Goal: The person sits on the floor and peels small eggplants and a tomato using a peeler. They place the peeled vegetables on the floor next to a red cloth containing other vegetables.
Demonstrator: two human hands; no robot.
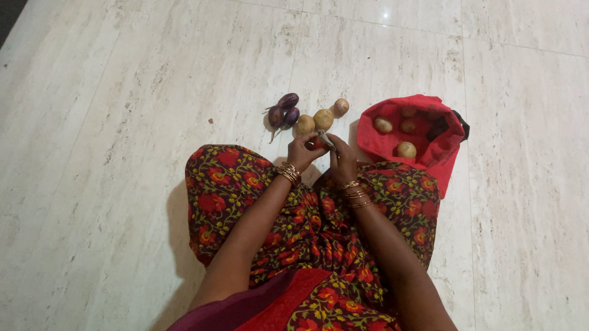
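My left hand (300,152) is closed around a small reddish vegetable (317,145), held just above my lap. My right hand (340,159) grips a small metal blade or peeler (327,140) whose tip rests against that vegetable. Both wrists wear gold bangles. On the floor just beyond my hands lie three potatoes (323,118) in a row, with three small purple eggplants (285,109) to their left. What kind of tool it is I cannot tell at this size.
An open red cloth bag (434,161) sits on the floor to the right, with several potatoes (406,149) inside. My lap is covered by a dark floral cloth (240,189). The pale marble floor (110,144) extends all around.
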